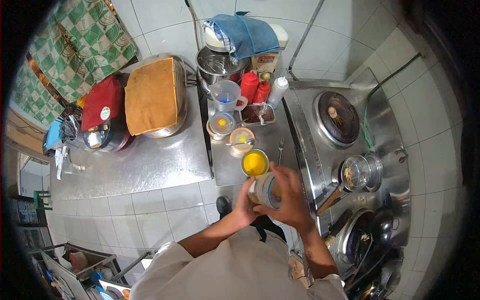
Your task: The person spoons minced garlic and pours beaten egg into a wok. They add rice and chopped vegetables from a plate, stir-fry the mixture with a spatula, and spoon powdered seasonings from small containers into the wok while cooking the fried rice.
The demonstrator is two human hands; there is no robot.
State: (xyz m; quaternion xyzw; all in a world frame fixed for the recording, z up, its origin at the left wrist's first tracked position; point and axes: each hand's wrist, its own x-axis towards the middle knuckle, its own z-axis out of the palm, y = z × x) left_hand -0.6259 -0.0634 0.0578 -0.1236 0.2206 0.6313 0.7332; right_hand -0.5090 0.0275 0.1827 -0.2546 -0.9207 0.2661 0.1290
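A clear plastic jar with a blue-rimmed lid [265, 191] is tilted sideways between my two hands, close to my body. My left hand [243, 206] wraps round its left side, near the base. On the right, my right hand [291, 200] has its fingers closed over the lid end. Just beyond the jar stands a metal bowl of yellow powder or liquid [255, 163]; I cannot tell which. Behind it are an orange-rimmed tub with a spoon across it [243, 139] and a blue-rimmed tub [222, 123]. A fork [281, 149] lies to the right.
Red squeeze bottles [248, 86], a white bottle [278, 92], a measuring jug [226, 96] and a tray of dark brown stuff [258, 115] stand at the back by a mixer [222, 65]. At right, the stove [335, 120] carries pans and a wooden handle [330, 200].
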